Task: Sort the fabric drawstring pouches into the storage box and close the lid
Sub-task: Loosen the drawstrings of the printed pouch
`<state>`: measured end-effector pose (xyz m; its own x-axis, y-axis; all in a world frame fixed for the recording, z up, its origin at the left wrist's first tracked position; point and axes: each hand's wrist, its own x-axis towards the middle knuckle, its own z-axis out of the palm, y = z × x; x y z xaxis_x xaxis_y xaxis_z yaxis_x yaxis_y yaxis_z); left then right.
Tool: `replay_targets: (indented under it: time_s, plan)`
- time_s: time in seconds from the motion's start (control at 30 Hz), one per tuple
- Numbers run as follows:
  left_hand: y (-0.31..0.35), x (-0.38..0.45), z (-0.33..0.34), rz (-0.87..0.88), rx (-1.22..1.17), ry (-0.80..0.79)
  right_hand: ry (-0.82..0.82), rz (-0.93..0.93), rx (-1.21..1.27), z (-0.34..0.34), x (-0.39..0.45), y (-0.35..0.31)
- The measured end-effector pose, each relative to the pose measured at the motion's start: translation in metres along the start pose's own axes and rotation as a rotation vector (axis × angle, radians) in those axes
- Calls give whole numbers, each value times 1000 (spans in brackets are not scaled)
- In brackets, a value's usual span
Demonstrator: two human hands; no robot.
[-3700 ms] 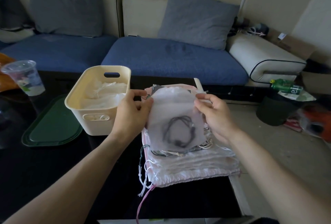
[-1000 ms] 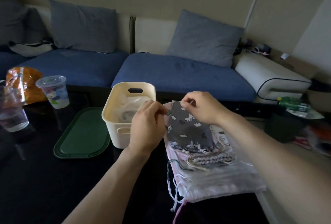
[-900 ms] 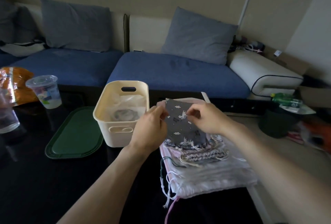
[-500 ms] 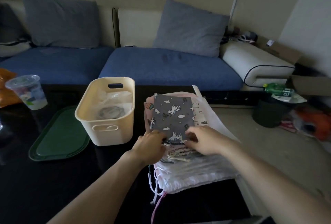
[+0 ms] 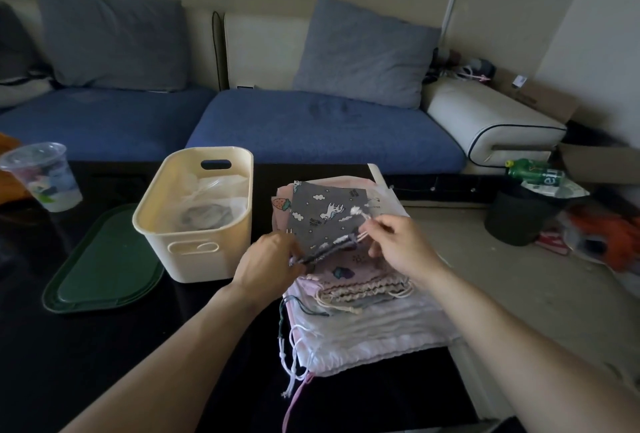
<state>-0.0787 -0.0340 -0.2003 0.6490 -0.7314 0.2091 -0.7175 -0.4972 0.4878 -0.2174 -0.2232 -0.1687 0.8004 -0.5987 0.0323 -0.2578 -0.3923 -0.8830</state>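
A grey drawstring pouch [image 5: 323, 216] printed with white animals and clouds lies on top of a stack of pale pink and white pouches [image 5: 374, 321] at the table's right side. My left hand [image 5: 268, 266] pinches the pouch's gathered opening at its left end. My right hand [image 5: 398, 242] pinches the pouch's white drawstring [image 5: 360, 214] and holds it lifted. The cream storage box [image 5: 194, 245] stands left of the stack with several pale pouches inside. Its green lid [image 5: 100, 269] lies flat on the table, left of the box.
A clear plastic cup [image 5: 43, 176] stands at the far left on the black table [image 5: 104, 363]. A blue sofa with grey cushions [image 5: 363, 51] runs behind the table. A black bin [image 5: 523, 214] with a green bottle on it stands on the floor at right.
The white pouch went into the box. Both hands then turned to the grey pouch; in the last half second they lifted its gathered edge, and my right hand drew the drawstring up and to the right.
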Motion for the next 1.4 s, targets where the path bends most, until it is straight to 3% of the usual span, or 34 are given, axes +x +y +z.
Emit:
replay_targets:
  time_s: [0.1, 0.3, 0.43, 0.63, 0.8, 0.93, 1.17, 1.27, 1.4]
  plan:
    - [2, 0, -4, -59, -42, 30, -62, 326, 654, -2, -4, -9]
    - [12, -5, -6, -78, -32, -78, -91, 473, 1148, -10, -11, -20]
    - [19, -6, -11, -37, 122, -47, -15, 576, 1180, -10, -3, -12]
    - [21, -14, -25, -48, 26, 15, 186, 672, 1143, -17, 4, 2]
    - [25, -14, -38, -230, -377, -33, 231, 726, 1153, -26, 8, 10]
    - [35, -13, -44, -274, -631, 139, 249, 764, 1193, -31, 8, 11]
    - [51, -10, -38, -393, -1191, 297, 277, 781, 1202, -34, 12, 12]
    - [57, -8, -45, -438, -1497, 235, 321, 737, 1279, -36, 15, 15]
    - [56, -10, -44, -419, -1723, 158, 394, 626, 1368, -31, 18, 15]
